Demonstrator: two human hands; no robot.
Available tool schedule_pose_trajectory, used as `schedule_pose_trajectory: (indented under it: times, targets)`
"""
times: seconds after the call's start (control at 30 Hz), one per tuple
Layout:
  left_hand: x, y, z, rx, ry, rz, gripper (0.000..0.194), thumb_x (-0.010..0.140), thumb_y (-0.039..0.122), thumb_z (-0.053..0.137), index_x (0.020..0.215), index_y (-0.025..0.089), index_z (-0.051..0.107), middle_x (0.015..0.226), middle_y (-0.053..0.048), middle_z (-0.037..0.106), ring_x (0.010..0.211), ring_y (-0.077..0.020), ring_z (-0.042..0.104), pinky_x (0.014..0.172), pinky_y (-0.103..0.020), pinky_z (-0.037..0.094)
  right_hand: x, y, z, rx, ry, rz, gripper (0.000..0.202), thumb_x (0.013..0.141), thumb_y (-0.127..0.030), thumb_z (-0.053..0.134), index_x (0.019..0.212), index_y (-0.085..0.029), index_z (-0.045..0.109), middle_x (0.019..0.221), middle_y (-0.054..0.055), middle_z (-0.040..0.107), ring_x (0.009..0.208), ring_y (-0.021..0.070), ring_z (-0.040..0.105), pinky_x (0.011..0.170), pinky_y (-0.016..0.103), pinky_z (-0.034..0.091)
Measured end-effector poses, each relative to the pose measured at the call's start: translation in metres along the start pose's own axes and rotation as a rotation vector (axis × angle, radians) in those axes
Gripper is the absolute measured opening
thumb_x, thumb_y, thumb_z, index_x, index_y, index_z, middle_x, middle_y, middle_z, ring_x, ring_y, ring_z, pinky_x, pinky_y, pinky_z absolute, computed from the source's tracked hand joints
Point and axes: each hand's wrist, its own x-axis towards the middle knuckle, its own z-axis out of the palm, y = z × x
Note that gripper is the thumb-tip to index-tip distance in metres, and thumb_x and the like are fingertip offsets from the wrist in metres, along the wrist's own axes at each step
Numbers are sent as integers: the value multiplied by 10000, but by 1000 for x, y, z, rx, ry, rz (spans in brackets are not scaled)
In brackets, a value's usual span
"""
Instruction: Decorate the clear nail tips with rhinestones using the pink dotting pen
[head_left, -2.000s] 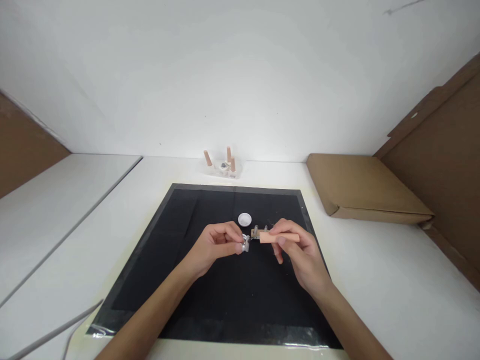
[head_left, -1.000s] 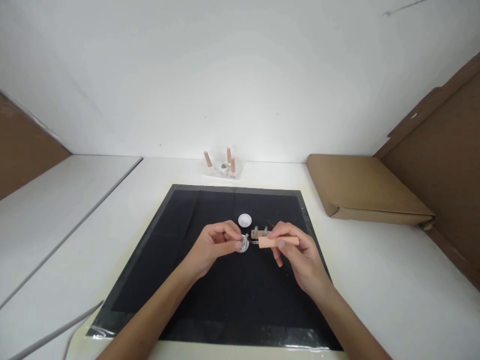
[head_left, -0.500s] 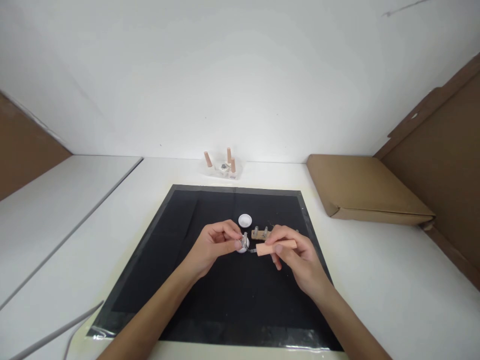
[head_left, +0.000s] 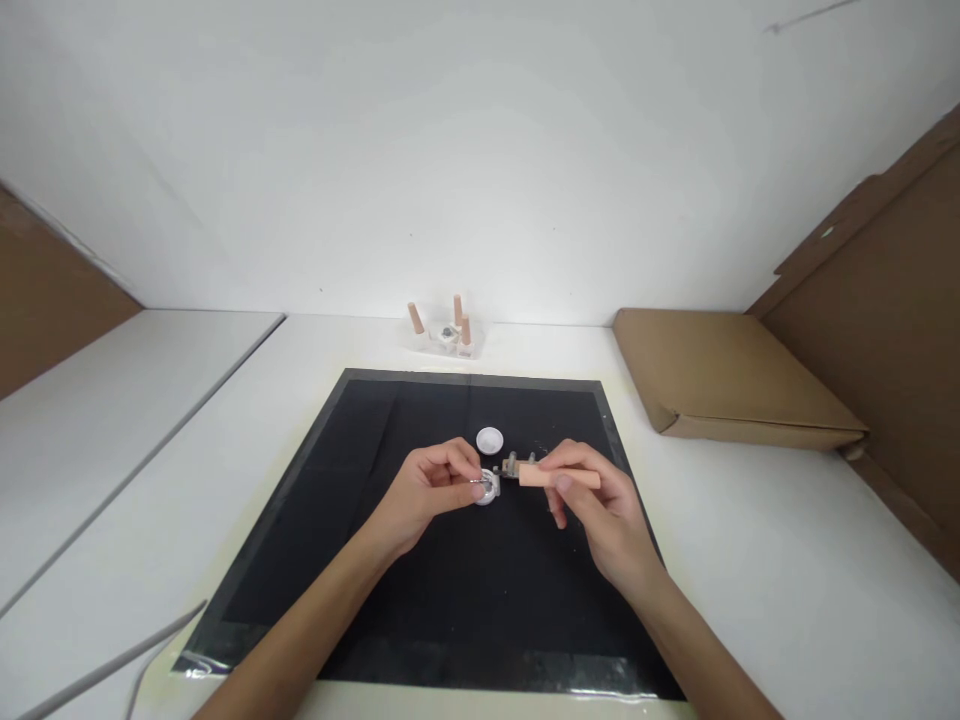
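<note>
My left hand (head_left: 431, 492) is closed in a pinch on a thin metal stick, which seems to carry a small clear nail tip (head_left: 496, 483) at its right end. Between the fingers of my right hand (head_left: 600, 505) is a nail polish brush (head_left: 559, 478) with a long peach cap, lying nearly level. Its dark bristle end points left and is close to the nail tip; whether they touch I cannot tell. Below the left fingertips a small white dish (head_left: 486, 497) is partly hidden. A wooden stand (head_left: 507, 466) with clear nail tips is partly covered by my right hand.
Another small white dish (head_left: 490, 440) lies just beyond my hands on the black mat (head_left: 420, 590). At the back, a clear tray (head_left: 431, 350) holds peach-capped nail polish bottles (head_left: 466, 333). A flat brown cardboard box (head_left: 727, 370) rests at the right.
The brush has moved slightly up and to the right, and is more level now. The nail tip in my left hand has turned from upright toward the right. Both hands keep their grip.
</note>
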Motion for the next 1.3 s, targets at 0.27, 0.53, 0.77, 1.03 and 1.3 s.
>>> schedule_pose_trajectory:
  times: [0.27, 0.53, 0.77, 1.03, 1.3]
  targets:
    - [1, -1, 0, -10, 9, 7, 102, 635, 114, 776, 630, 149, 680, 726, 16, 558, 628, -66, 543, 594, -182, 442, 1, -7, 1, -81, -27, -3, 106, 850, -237, 515, 826, -221, 617, 646, -43, 485, 466, 68, 425, 432, 204, 324]
    - [2, -1, 0, -24, 29, 20, 111, 629, 105, 776, 623, 149, 675, 722, 17, 557, 626, -66, 539, 584, -179, 442, 4, -8, 1, -91, -54, -9, 118, 823, -182, 511, 778, -212, 616, 695, -29, 524, 514, 80, 457, 478, 216, 354]
    - [1, 0, 0, -22, 23, 18, 105, 635, 109, 774, 621, 148, 677, 714, 20, 552, 615, -60, 531, 579, -176, 431, 4, -10, 1, -121, -52, -21, 136, 804, -154, 508, 736, -204, 615, 640, -39, 498, 500, 78, 446, 491, 221, 338]
    - [0, 1, 1, -14, 16, 12, 103, 637, 111, 772, 622, 149, 676, 713, 17, 556, 621, -69, 540, 588, -188, 439, 0, 1, -1, -4, -5, -11, 107, 853, -254, 517, 837, -228, 620, 643, -37, 472, 494, 90, 436, 440, 210, 345]
    - [1, 2, 2, -17, 23, 13, 120, 618, 113, 782, 608, 145, 667, 696, 22, 546, 604, -65, 524, 576, -188, 420, 3, -13, 3, -155, -20, -48, 113, 834, -245, 530, 799, -207, 630, 664, -23, 514, 481, 87, 454, 469, 230, 353]
